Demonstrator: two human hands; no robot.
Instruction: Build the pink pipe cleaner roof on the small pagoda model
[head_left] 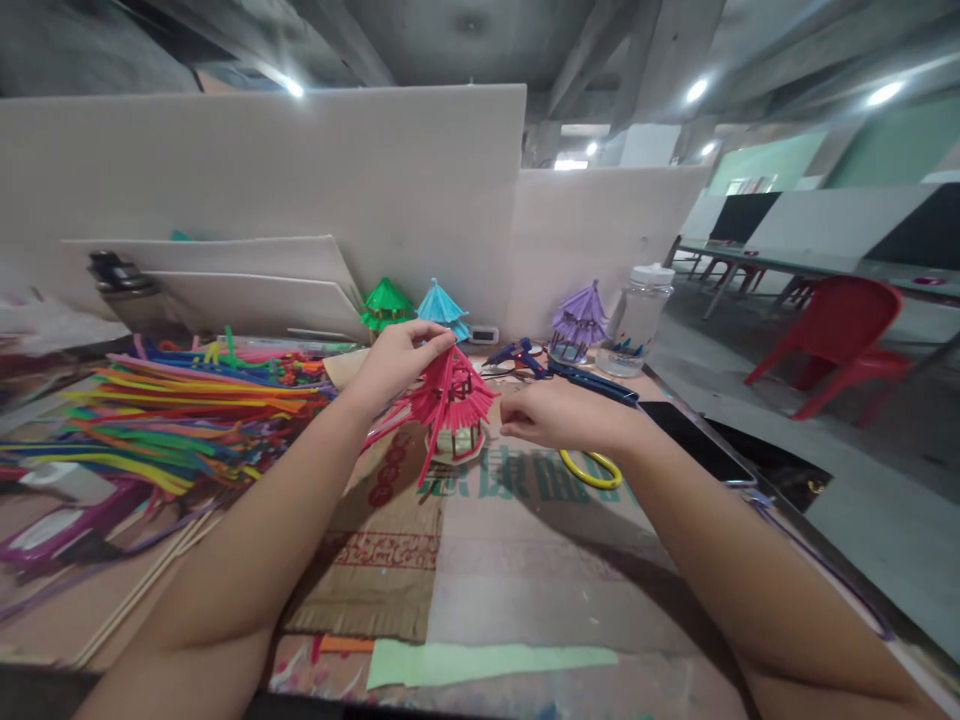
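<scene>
1. Two bare forearms, the left [247,540] and the right [705,530], lie nearest my remote view, reaching in over the near edge of a cluttered table [45,625].
2. Between them, a red model pavilion [454,405] stands midway between the table's left and right edges, a little nearer the far edge.
3. The left hand [409,358] bends over the roof's peak, thumb and fingers drawn together on it; the hidden fingertips keep me from judging how firmly.
4. The right hand [540,412] curls almost closed just beside the eaves, on the side toward the table's right edge. I cannot tell whether it pinches anything thin.
5. From my post, the likeliest mishap is a crushed or skewed roof, should the left hand press too hard on those slim strips.
6. A loose red strand [426,460] trails past the base toward the near edge; a sleeve-free wrist could still snag it and tip the model. A glue gun [521,355] by the far edge could, if hot, burn a straying hand.
7. The model's long axis runs upright, base on the table, peak pointing at the ceiling; the lens leaves any slight lean uncertain.
</scene>
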